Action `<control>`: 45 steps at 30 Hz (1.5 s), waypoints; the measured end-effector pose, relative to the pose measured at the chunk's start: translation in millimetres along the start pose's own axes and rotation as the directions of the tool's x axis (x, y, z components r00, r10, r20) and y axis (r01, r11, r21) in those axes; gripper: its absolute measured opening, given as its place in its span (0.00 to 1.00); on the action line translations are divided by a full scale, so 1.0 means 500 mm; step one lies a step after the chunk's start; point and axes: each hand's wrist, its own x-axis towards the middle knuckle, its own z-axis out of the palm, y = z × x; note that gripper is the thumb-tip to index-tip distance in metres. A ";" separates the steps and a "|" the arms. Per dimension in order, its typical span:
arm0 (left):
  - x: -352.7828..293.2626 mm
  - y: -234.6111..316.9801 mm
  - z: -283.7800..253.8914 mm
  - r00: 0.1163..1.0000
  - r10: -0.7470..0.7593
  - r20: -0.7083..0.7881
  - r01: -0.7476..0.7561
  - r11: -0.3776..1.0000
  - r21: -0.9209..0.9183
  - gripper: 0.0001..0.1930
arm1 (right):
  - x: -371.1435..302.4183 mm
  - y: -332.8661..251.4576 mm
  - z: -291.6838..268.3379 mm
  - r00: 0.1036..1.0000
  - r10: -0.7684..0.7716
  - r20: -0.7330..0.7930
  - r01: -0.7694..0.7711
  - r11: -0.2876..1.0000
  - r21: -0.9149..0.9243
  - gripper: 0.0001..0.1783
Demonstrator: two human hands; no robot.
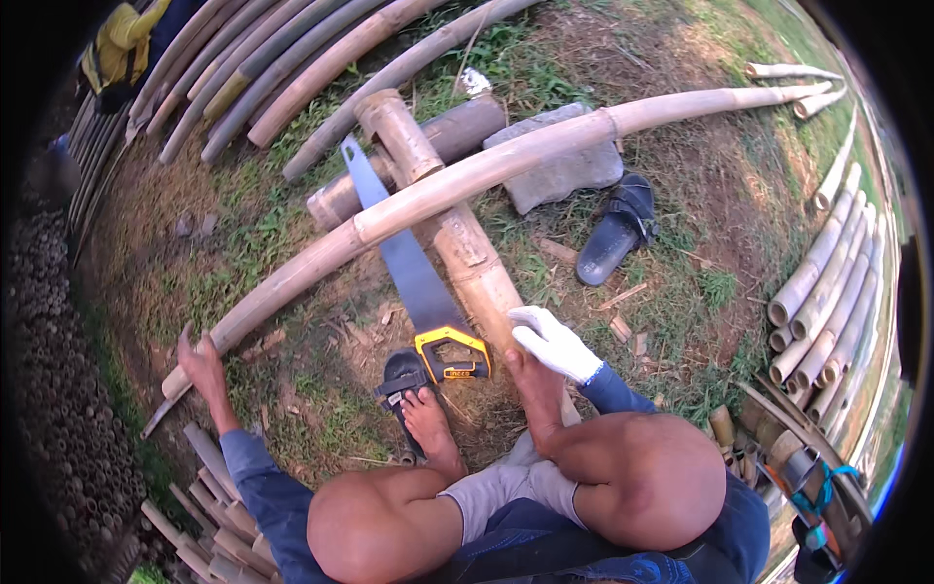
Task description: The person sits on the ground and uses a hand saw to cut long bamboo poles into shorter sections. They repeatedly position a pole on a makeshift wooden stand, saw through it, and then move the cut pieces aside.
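Observation:
A long pale bamboo pole [467, 182] lies slantwise across a thicker bamboo piece [479, 268]. My bare left hand [202, 372] grips the pole close to its near left end. Beside that end a thin grey strip [158, 417] sticks out; its kind is not clear. My right hand [555, 346], in a white glove, rests with fingers stretched beside the thicker bamboo and my bare right foot [535, 394]. A handsaw [413, 277] with a yellow and black handle lies under the pole, its handle toward me. My left foot [428, 423] is on a black sandal [401, 384].
A dark bamboo log [457, 133] and a grey stone block [559, 161] lie beneath the pole. An empty black sandal [618, 229] is right of them. Bamboo poles are stacked at the far left [292, 88] and right [827, 292]. A person in yellow [122, 44] is at the upper left.

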 end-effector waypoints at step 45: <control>0.137 0.336 0.154 0.162 0.380 0.910 0.119 0.908 -0.401 0.53 | 0.081 -0.042 0.044 0.997 0.030 0.071 -0.025 0.998 -0.065 0.22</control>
